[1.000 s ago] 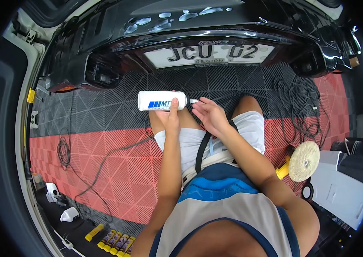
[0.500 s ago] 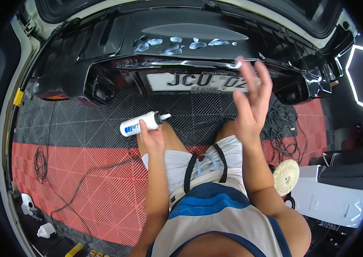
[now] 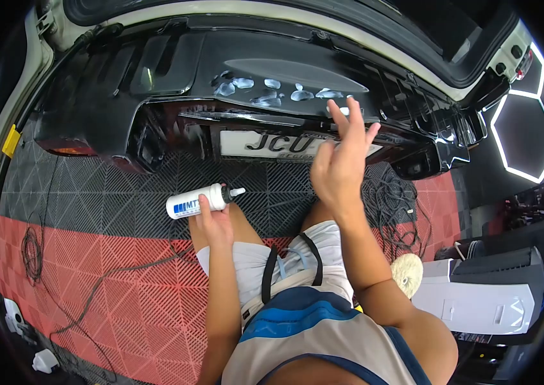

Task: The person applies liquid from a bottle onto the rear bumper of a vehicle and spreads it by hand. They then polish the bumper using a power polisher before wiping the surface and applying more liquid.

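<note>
My left hand (image 3: 215, 226) is wrapped round a white squeeze bottle (image 3: 188, 203) with blue lettering, a black cap and a white nozzle. The bottle lies nearly level, its nozzle pointing right. In front of the black car bumper (image 3: 240, 48), my right hand (image 3: 342, 173) is raised with fingers spread and holds nothing. A white smear shows at one of its fingertips. Several whitish dabs (image 3: 265, 101) mark the bumper just beyond that hand. Below them the licence plate (image 3: 236, 142) is partly hidden by my right hand.
Black and red floor tiles (image 3: 124, 289) lie beneath me. Coiled cables (image 3: 387, 212) rest at the right, and another cable (image 3: 31, 250) at the left. A round cream pad (image 3: 406, 274) and a white-and-grey case (image 3: 477, 305) are beside my right arm. White bottles (image 3: 45, 360) stand lower left.
My right hand has turned and moved left, its fingers now over the bumper edge close to the dabs. The left hand keeps the bottle in much the same pose. The whole view has shifted.
</note>
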Motion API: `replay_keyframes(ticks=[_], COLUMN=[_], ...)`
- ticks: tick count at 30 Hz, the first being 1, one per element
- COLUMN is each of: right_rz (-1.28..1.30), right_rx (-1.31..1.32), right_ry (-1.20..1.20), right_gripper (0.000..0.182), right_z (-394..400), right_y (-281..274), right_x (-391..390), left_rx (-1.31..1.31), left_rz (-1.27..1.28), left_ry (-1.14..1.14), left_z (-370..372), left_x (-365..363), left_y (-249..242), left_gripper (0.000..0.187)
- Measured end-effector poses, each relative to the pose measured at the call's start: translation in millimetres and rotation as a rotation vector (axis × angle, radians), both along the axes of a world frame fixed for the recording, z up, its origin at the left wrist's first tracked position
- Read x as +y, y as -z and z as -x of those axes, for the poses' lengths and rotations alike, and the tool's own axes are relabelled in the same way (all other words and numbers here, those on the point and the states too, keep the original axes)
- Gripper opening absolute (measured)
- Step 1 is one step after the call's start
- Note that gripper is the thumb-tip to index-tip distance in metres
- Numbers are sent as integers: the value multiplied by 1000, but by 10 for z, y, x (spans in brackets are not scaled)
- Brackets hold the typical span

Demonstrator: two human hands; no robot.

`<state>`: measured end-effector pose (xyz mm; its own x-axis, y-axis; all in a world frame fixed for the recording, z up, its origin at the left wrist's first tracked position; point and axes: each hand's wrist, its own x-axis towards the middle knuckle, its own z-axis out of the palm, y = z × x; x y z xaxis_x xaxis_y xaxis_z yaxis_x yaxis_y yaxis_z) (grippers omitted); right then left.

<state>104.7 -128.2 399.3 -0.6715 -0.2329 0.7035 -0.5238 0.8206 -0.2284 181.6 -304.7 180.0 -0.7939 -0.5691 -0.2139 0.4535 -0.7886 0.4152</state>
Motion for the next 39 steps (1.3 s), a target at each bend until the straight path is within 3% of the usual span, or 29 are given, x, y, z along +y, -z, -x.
replay_keyframes(ticks=[3, 7, 14, 16, 20, 21, 23, 25, 27, 31, 32, 35, 37, 39], right_rz=[-10, 370, 224, 42, 242, 245, 520, 501, 136, 201, 346, 286, 129, 300], right_rx=[-65, -208, -119, -57, -292, -292, -189, -175, -71, -247, -245, -90, -201, -413], right_ry=[-86, -383, 39, 181, -101, -104, -264, -250, 2, -255, -360, -223, -185, -392], right_gripper=[71, 73, 68, 65, 57, 57, 59, 63, 68, 69, 68, 69, 71, 73], right_z=[-41, -106, 81, 132, -8, 9, 71, 59, 9, -84, -70, -73, -3, -29], right_y=[49, -100, -252, -152, -225, -199, -136, -114, -83, -93, -45, -36, -49, -189], right_x=[-238, -275, 233, 270, 69, 31, -21, -72, -167, -371, -446, -673, -794, -834], left_rx=[-3, 21, 38, 25, 7, 20, 32, 38, 37, 48, 50, 45, 39, 50], left_rz=[-16, -19, -35, -40, -41, -48, -55, -70, -71, -47, -42, -39, -63, -54], left_ry=[-3, 5, -8, -16, -16, -6, -1, -7, -9, -8, 0, 5, -15, 0], left_z=[-9, -16, -48, -39, -17, -13, -22, -19, -18, -18, -18, -15, -8, 9], left_x=[-10, -35, -79, -80, -73, -74, -80, -77, -83, -80, -80, -80, -90, -103], left_y=[15, 50, 2, 0, -18, 2, 8, 11, 28, 0, -3, 21, 69, 84], left_gripper=[48, 48, 46, 47, 47, 46, 46, 41, 43, 45, 45, 46, 44, 45])
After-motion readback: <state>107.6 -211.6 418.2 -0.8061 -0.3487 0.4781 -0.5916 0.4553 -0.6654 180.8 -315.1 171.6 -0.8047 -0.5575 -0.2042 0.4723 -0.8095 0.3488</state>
